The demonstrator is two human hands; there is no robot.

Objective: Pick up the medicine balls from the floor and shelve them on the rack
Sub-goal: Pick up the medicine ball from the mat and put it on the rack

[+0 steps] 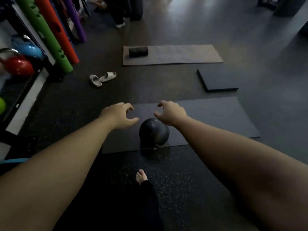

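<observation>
A dark medicine ball [154, 133] rests on a grey floor mat [216, 117] at the middle of the view. My left hand [119, 115] hovers just above and left of the ball, fingers spread and curled, holding nothing. Above the ball's upper right, my right hand [171, 112] is spread the same way and also empty. Neither hand touches the ball. The rack [25, 90] stands along the left edge, with a red ball [19, 65], a blue ball [29, 49] and a green ball [2, 105] on it.
Green [48, 35], orange [57, 29] and purple tubes lean beside the rack. White slippers [102, 78] lie on the floor. Farther off are a mat with a black foam roller [138, 51] and a thick dark pad [216, 80]. My bare foot [141, 177] is below the ball. A person stands at the top.
</observation>
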